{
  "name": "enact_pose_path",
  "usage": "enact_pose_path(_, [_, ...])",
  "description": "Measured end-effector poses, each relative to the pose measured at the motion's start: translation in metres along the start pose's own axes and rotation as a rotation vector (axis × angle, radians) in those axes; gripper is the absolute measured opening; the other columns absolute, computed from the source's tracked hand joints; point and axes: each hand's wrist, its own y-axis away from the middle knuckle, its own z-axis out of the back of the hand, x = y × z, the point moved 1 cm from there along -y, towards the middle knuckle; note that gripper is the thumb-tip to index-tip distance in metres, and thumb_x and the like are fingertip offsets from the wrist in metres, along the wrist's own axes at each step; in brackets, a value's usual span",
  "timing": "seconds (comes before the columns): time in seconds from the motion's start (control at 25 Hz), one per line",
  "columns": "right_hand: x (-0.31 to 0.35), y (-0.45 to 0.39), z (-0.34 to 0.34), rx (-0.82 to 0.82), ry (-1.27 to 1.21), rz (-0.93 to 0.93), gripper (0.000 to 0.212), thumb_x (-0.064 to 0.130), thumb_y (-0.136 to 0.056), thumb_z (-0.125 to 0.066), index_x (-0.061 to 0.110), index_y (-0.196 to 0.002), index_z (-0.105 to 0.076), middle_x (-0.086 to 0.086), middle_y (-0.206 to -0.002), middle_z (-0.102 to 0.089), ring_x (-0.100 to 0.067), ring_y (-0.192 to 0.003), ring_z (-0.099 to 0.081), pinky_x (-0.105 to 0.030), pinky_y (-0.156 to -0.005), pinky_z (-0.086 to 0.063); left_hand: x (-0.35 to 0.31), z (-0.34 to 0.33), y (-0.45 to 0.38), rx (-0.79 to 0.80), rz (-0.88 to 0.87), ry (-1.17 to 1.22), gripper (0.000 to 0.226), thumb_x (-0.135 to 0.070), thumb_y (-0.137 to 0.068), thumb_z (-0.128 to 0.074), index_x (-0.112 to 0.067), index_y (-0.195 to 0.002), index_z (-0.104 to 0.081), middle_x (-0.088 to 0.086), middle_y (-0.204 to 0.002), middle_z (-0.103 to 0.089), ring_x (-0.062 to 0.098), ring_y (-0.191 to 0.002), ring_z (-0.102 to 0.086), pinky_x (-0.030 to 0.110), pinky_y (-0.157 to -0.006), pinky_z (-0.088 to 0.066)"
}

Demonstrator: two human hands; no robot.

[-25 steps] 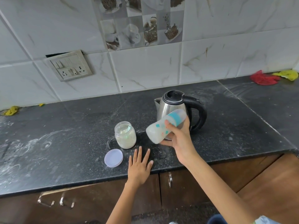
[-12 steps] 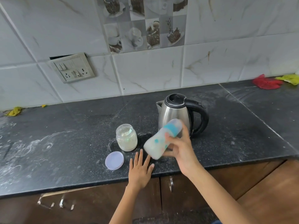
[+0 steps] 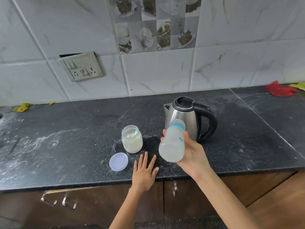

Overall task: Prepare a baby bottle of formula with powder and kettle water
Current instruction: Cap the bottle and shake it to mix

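While the left hand (image 3: pixel 144 172) lies flat on the front edge of the black counter (image 3: pixel 79 156) with its fingers straight and a little spread, holding nothing, the right hand (image 3: pixel 192 156) is raised above the counter and grips the baby bottle (image 3: pixel 172 142). The fingers and the thumb are curled round the body of the bottle, which is tilted: its base points toward the camera and its teal collar and cap point away, toward the kettle. The bottle is filled with a cloudy whitish liquid. Just to the left of the left hand's fingers, a round pale lid (image 3: pixel 118 161) lies on the counter, with its hollow side up. Just behind the lid stands the open glass jar (image 3: pixel 132 139), upright, with whitish powder inside; something teal and small, maybe a scoop, is in the jar, but I cannot tell it surely. Behind the bottle and partly covered by it stands the steel kettle (image 3: pixel 184 116), with a black lid and a black handle which points to the right. White powder is smeared on the counter, mostly on the left part. Farther, on the tiled wall, a switch plate (image 3: pixel 80 66) hangs a little crooked. In the far right corner a red cloth (image 3: pixel 280 90) lies by the wall.
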Motion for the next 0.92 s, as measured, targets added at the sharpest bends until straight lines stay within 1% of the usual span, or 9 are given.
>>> enact_pose_path(0.12, [0.006,0.002,0.000,-0.016,-0.078,-0.028,0.090,0.036,-0.052,-0.094,0.007,-0.129,-0.058,-0.013,-0.120,-0.065,-0.026,-0.102,-0.067,-0.039,-0.078,-0.059,-0.001,-0.001,0.000,0.000,-0.007,0.008,0.053,-0.049,-0.099,-0.018,-0.037,-0.147,0.000,0.001,-0.158,0.014,0.021,-0.145,0.015,0.043,-0.116,0.010])
enact_pose_path(0.2, [0.009,0.001,-0.005,-0.065,-0.058,-0.065,0.093,0.040,-0.047,-0.094,0.009,-0.126,-0.058,-0.006,-0.105,-0.065,-0.017,-0.089,-0.066,-0.033,-0.073,-0.058,0.000,-0.001,0.000,-0.002,-0.004,0.007,0.053,-0.049,-0.099,-0.018,-0.038,-0.147,0.002,0.000,-0.158,0.014,0.021,-0.145,0.015,0.043,-0.116,0.010])
enact_pose_path(0.28, [0.009,0.000,-0.007,-0.170,0.021,-0.089,0.070,0.039,-0.055,-0.088,0.010,-0.113,-0.060,-0.006,-0.094,-0.063,-0.017,-0.077,-0.068,-0.033,-0.071,-0.055,0.000,-0.002,0.000,0.000,-0.002,0.003,0.054,-0.050,-0.099,-0.018,-0.039,-0.147,0.002,0.000,-0.158,0.014,0.020,-0.145,0.016,0.043,-0.116,0.011])
enact_pose_path(0.44, [0.005,0.009,-0.007,-0.233,0.034,-0.159,0.035,0.025,-0.087,-0.055,0.015,-0.121,-0.053,-0.019,-0.112,-0.070,-0.034,-0.104,-0.068,-0.049,-0.091,-0.052,0.000,-0.002,-0.001,0.002,-0.004,0.000,0.054,-0.050,-0.099,-0.017,-0.037,-0.148,0.001,0.000,-0.158,0.014,0.020,-0.145,0.016,0.044,-0.116,0.010])
enact_pose_path(0.52, [0.007,0.013,-0.005,-0.198,0.091,-0.165,0.032,0.015,-0.091,-0.047,0.011,-0.122,-0.053,-0.018,-0.111,-0.070,-0.033,-0.105,-0.067,-0.048,-0.087,-0.054,0.000,-0.002,-0.001,0.006,-0.003,-0.001,0.054,-0.050,-0.099,-0.018,-0.036,-0.148,0.000,0.000,-0.158,0.015,0.020,-0.145,0.017,0.044,-0.116,0.010])
enact_pose_path(0.6, [0.010,0.013,-0.003,-0.211,0.266,-0.143,0.030,0.013,-0.094,-0.052,0.013,-0.124,-0.055,-0.014,-0.110,-0.072,-0.027,-0.101,-0.070,-0.046,-0.077,-0.060,0.000,-0.002,-0.001,0.006,-0.004,-0.002,0.054,-0.050,-0.099,-0.017,-0.036,-0.148,0.000,0.000,-0.158,0.015,0.020,-0.145,0.017,0.044,-0.116,0.010])
enact_pose_path(0.72, [0.013,0.012,-0.004,-0.244,0.456,-0.082,0.043,0.023,-0.076,-0.067,0.019,-0.118,-0.059,-0.005,-0.106,-0.073,-0.018,-0.095,-0.072,-0.039,-0.071,-0.061,0.001,-0.002,0.000,0.005,-0.005,0.006,0.054,-0.049,-0.099,-0.018,-0.037,-0.148,0.000,-0.001,-0.158,0.014,0.020,-0.145,0.016,0.044,-0.116,0.010])
enact_pose_path(0.84, [0.012,0.011,-0.008,-0.296,0.427,-0.047,0.042,0.029,-0.069,-0.070,0.019,-0.110,-0.062,-0.002,-0.094,-0.073,-0.016,-0.090,-0.071,-0.034,-0.073,-0.058,0.000,-0.001,0.000,0.008,-0.003,0.012,0.054,-0.049,-0.099,-0.018,-0.038,-0.148,0.001,-0.001,-0.158,0.014,0.020,-0.145,0.016,0.045,-0.116,0.010])
enact_pose_path(0.92, [0.012,0.009,-0.008,-0.311,0.379,-0.044,0.040,0.026,-0.073,-0.070,0.018,-0.110,-0.059,-0.006,-0.100,-0.074,-0.022,-0.096,-0.071,-0.040,-0.082,-0.057,0.000,-0.001,0.001,0.011,-0.003,0.006,0.054,-0.050,-0.099,-0.017,-0.038,-0.147,0.003,-0.001,-0.158,0.015,0.020,-0.145,0.016,0.045,-0.116,0.011])
